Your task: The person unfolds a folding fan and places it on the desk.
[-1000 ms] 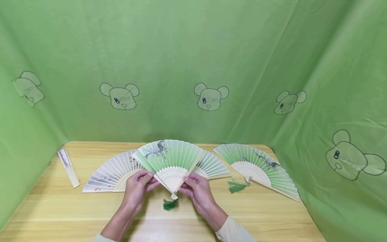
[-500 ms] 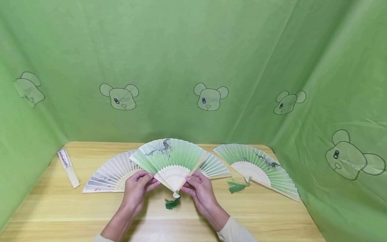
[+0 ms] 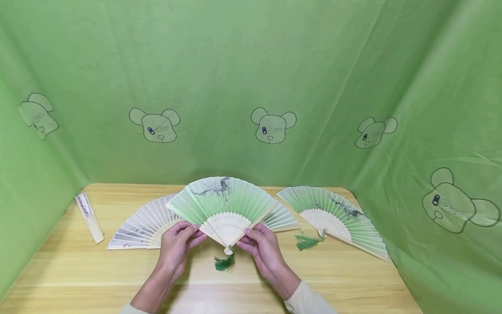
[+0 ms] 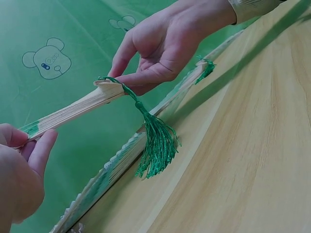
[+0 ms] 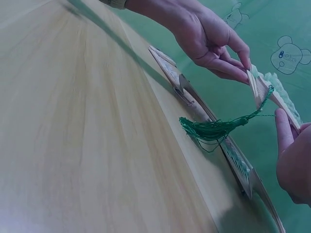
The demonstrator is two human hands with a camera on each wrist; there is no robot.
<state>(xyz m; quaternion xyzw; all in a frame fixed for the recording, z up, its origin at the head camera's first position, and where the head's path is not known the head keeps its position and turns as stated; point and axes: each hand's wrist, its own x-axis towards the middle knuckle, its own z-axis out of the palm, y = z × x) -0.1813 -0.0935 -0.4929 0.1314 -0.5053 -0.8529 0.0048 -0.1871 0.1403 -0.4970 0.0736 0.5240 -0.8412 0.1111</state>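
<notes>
Both hands hold a spread green folding fan (image 3: 231, 198) with a dark branch print, raised above the table. My left hand (image 3: 176, 246) pinches its left outer rib between thumb and fingers. On the opposite side, the right hand (image 3: 264, 248) grips the right outer rib the same way. From the pivot hangs a green tassel (image 3: 224, 263), seen close in the left wrist view and the right wrist view. Behind the held fan lie a spread grey-white fan (image 3: 137, 224) on the left and a pale green fan (image 3: 280, 216) on the right, both partly hidden.
Another spread green fan (image 3: 337, 213) with a tassel (image 3: 307, 240) lies at the table's right. A folded fan (image 3: 89, 218) rests near the left edge. The wooden table (image 3: 219, 296) is enclosed by green cloth walls (image 3: 219, 65) printed with bear heads.
The held fan has spread wider, its right edge moving right with the right hand. Its branch print has shifted right and slightly up. The left hand stays nearly still.
</notes>
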